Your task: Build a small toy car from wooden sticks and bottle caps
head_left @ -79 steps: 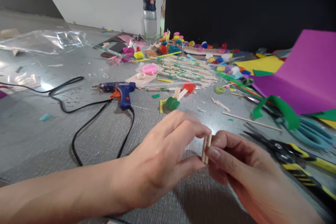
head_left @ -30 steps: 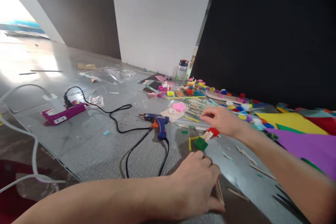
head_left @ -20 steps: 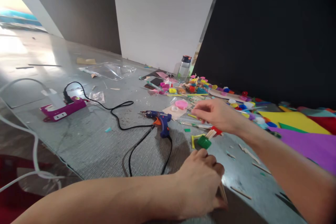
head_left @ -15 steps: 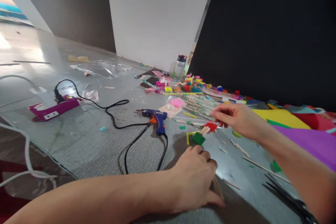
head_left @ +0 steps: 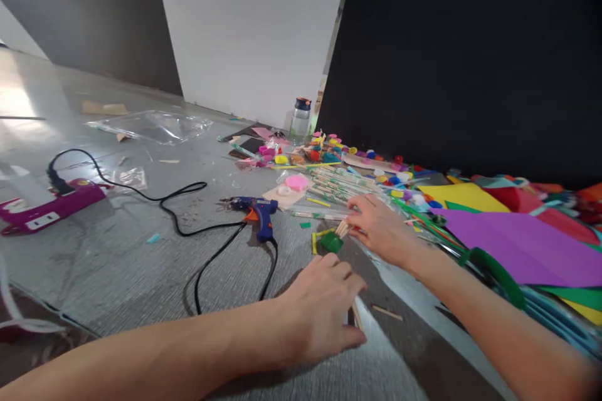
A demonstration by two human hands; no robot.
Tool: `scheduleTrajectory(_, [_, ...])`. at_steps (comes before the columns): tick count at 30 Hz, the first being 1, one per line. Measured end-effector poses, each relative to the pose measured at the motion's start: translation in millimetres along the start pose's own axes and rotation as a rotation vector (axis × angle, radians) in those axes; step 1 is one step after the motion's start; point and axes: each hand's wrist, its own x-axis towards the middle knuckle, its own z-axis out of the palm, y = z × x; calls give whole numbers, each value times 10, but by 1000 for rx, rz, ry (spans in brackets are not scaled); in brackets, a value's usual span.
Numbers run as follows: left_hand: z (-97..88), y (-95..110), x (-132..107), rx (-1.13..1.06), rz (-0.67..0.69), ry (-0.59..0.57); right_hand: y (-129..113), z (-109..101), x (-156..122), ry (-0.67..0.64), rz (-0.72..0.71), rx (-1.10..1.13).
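My left hand point(head_left: 320, 307) rests low on the grey table point(head_left: 117, 263), fingers curled down over a pair of short wooden sticks point(head_left: 356, 316) whose ends poke out beside the thumb. My right hand point(head_left: 382, 230) reaches forward, palm down. Its fingertips are pinched on a small bundle of short sticks point(head_left: 342, 229) next to a green square piece point(head_left: 332, 242) and a yellow strip point(head_left: 314, 242). A blue hot glue gun point(head_left: 256, 210) lies just to the left of them, its black cord point(head_left: 207, 263) running toward me.
A loose stick point(head_left: 387, 312) lies right of my left hand. Wrapped chopsticks point(head_left: 338, 185), coloured caps point(head_left: 329, 151) and a bottle point(head_left: 300, 119) sit further back. Purple point(head_left: 508, 244) and yellow point(head_left: 463, 196) sheets cover the right. A magenta power strip point(head_left: 51, 210) and a plastic bag point(head_left: 150, 125) lie left.
Both hands held the stick pair upright; now my left hand presses it to the table alone. My right hand reached out over the clutter and came down onto the short sticks by the green piece.
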Motion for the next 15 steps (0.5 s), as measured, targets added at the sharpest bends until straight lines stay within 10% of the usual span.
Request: scheduleTrajectory(15, [-30,-29,24,-19,24,3,53,-269,-576,72,131,45])
